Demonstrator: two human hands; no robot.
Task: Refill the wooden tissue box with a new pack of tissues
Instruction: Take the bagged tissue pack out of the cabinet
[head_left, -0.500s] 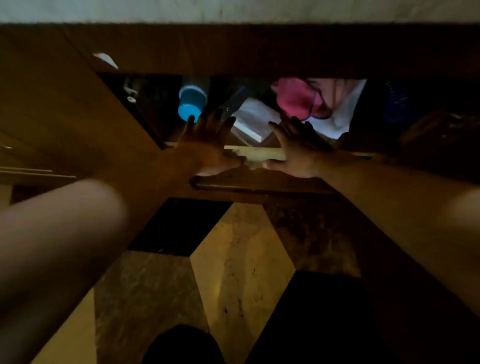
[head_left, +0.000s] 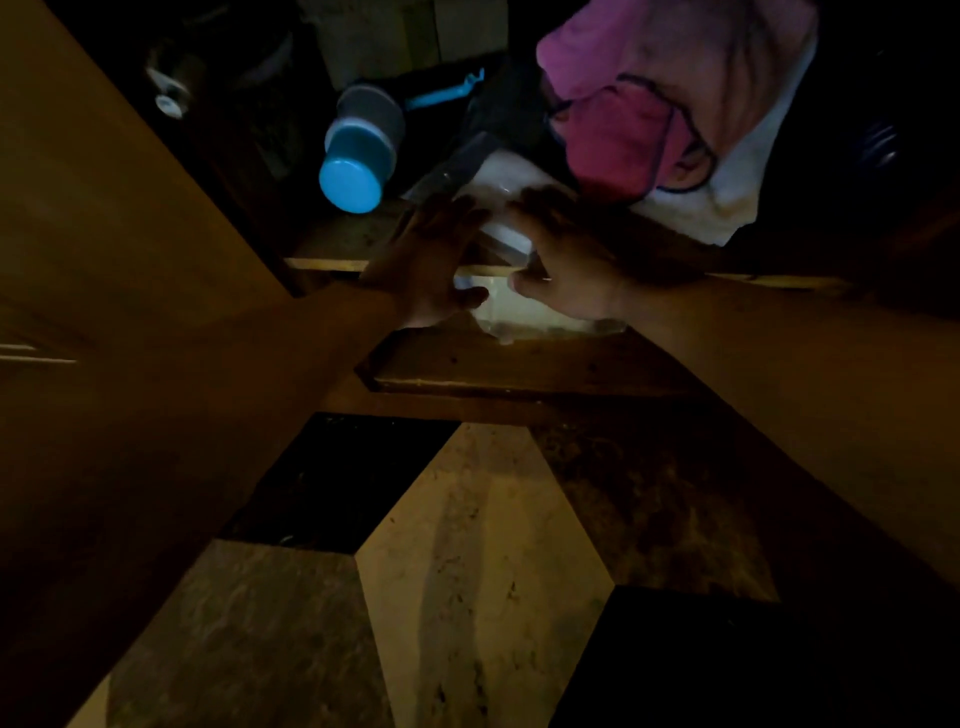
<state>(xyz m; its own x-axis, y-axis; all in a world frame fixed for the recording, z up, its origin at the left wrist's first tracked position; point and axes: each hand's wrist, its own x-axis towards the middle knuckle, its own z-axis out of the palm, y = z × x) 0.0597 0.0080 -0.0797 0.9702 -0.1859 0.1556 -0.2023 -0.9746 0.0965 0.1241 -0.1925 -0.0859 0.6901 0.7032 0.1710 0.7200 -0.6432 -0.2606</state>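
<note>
You are closing both hands in on the tissue pack (head_left: 506, 306), left hand (head_left: 434, 262) at its 9 o'clock side, right hand (head_left: 563, 265) at 3 o'clock, drawing it out over the cabinet ledge (head_left: 519, 364) toward 6 o'clock.

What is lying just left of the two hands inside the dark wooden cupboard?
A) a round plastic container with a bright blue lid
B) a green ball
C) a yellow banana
A: the round plastic container with a bright blue lid lies tipped on its side, left of the left hand.
</note>
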